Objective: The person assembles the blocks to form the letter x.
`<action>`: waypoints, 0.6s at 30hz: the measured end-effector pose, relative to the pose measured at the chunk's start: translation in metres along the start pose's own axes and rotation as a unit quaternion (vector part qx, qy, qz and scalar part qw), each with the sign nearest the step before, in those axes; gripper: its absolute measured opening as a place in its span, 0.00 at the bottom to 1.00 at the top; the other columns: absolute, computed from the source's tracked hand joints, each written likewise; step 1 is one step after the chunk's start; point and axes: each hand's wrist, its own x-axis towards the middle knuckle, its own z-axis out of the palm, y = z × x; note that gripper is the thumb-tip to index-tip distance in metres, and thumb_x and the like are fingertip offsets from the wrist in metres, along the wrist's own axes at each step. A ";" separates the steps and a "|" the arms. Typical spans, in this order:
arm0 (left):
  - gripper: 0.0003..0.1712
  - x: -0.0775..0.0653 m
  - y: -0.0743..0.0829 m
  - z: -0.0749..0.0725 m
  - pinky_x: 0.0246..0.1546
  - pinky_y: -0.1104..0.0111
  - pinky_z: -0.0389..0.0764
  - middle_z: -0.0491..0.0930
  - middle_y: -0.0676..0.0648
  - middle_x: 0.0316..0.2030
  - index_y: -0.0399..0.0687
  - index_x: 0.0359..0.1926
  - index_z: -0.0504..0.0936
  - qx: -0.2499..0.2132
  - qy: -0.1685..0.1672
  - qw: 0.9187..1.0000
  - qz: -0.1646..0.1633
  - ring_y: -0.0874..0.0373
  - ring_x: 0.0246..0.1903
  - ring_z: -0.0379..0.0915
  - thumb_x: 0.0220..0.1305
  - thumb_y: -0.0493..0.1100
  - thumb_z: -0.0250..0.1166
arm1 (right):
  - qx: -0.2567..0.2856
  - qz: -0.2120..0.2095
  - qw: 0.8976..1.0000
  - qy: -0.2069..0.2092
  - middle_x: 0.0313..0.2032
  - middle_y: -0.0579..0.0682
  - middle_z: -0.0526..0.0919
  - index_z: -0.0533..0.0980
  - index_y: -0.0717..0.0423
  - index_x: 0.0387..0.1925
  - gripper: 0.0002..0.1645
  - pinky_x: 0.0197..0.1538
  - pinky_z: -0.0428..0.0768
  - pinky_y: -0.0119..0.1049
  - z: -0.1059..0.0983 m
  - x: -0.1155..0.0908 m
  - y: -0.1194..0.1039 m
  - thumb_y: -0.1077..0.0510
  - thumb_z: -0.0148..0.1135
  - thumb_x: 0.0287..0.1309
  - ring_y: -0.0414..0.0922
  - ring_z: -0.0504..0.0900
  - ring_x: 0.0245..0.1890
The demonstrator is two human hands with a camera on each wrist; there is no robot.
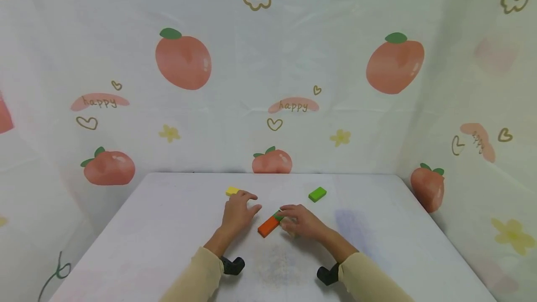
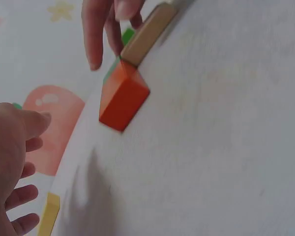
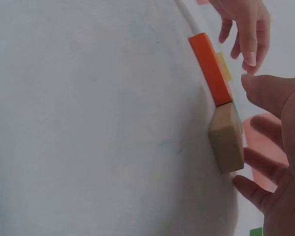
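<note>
An orange block point(image 1: 267, 227) lies at a slant on the white table, between the two hands. Against its far end sits a green block point(image 1: 278, 216), partly covered by the right fingers. A plain wooden block point(image 3: 227, 140) touches the orange one at a corner, beside the right hand. My right hand point(image 1: 305, 223) hovers over the wooden and green blocks, fingers spread and loosely bent, gripping nothing that I can see. To the left, my left hand point(image 1: 238, 211) is held above the table with thumb and fingers apart and nothing between them. Just behind it lies a yellow block point(image 1: 232, 191).
Another green block point(image 1: 317, 194) lies farther back to the right. Behind the table point(image 1: 168, 227) hangs a white cloth point(image 1: 235, 59) printed with fruit, hearts and flowers. Black wrist mounts point(image 1: 233, 266) show below both hands.
</note>
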 end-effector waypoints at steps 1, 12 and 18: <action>0.16 0.002 -0.002 -0.001 0.50 0.51 0.71 0.78 0.46 0.48 0.51 0.46 0.85 0.010 0.006 1.000 0.001 0.47 0.50 0.71 0.59 0.52 0.70 | -0.006 -0.007 1.000 -0.003 0.62 0.51 0.74 0.79 0.51 0.57 0.21 0.60 0.67 0.55 0.001 -0.001 0.000 0.51 0.62 0.64 0.54 0.68 0.61; 0.22 0.014 -0.024 -0.002 0.50 0.45 0.66 0.74 0.41 0.57 0.51 0.52 0.83 0.077 -0.008 0.997 -0.025 0.41 0.56 0.66 0.59 0.53 0.70 | -0.054 -0.030 0.998 -0.032 0.66 0.48 0.70 0.74 0.46 0.63 0.27 0.59 0.68 0.52 0.003 -0.010 -0.004 0.48 0.62 0.64 0.51 0.67 0.62; 0.25 0.019 -0.029 -0.004 0.52 0.45 0.65 0.71 0.40 0.60 0.51 0.56 0.81 0.088 -0.033 0.995 -0.034 0.40 0.58 0.63 0.59 0.53 0.69 | -0.078 -0.037 0.996 -0.029 0.68 0.47 0.68 0.73 0.45 0.65 0.29 0.59 0.66 0.56 0.007 -0.012 -0.003 0.48 0.64 0.62 0.51 0.66 0.63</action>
